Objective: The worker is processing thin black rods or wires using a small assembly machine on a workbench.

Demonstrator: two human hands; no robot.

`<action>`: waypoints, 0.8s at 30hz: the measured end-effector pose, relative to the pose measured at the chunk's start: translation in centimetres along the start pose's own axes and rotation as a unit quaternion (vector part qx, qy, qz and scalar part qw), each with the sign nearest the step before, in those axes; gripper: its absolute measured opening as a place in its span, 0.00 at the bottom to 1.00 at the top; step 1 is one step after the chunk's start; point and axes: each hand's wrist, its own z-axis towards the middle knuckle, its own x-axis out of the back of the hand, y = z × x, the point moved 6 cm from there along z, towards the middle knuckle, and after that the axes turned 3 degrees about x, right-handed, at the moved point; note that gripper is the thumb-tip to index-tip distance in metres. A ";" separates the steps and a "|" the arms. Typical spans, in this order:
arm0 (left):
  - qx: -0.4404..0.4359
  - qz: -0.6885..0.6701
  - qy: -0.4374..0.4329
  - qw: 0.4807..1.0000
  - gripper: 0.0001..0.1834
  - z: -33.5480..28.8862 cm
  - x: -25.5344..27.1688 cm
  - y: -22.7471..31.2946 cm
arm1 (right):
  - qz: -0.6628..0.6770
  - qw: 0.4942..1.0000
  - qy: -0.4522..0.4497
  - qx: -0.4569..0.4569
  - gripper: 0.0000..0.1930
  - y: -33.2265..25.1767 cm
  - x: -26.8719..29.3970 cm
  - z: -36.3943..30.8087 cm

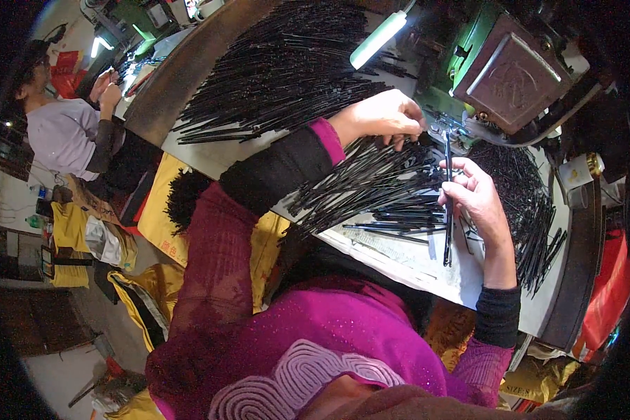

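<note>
My right hand [479,199] pinches a slim black rod [448,234] between thumb and fingers, and the rod stands nearly upright in the view. Its upper end reaches the metal parts at the foot of a green machine [469,52]. My left hand [385,117] is curled, its fingertips together just left of those metal parts; whatever they hold, if anything, is too small to make out. Beneath both hands lies a loose heap of black rods [357,182] on the pale worktable [462,276]. More rods form a pile [521,189] to the right of my right hand.
A large heap of black rods [273,63] covers the table's far left. Over it hangs a lit tube lamp [378,40]. A white cup-like container [581,171] stands at the right edge. Another person [63,126] sits working at far left. Yellow sacks [164,199] lie beside the table.
</note>
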 end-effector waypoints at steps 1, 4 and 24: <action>0.003 -0.052 -0.004 0.999 0.17 0.3 -0.4 0.0 | -0.006 1.000 0.000 -0.003 0.17 0.0 0.0 0.0; 0.008 -0.129 -0.003 0.992 0.15 0.6 -1.4 0.3 | -0.012 1.000 -0.002 -0.004 0.17 0.4 0.0 0.1; 0.021 -0.214 0.087 0.973 0.15 0.2 -1.4 1.4 | -0.030 0.999 0.014 0.016 0.17 0.9 0.6 0.7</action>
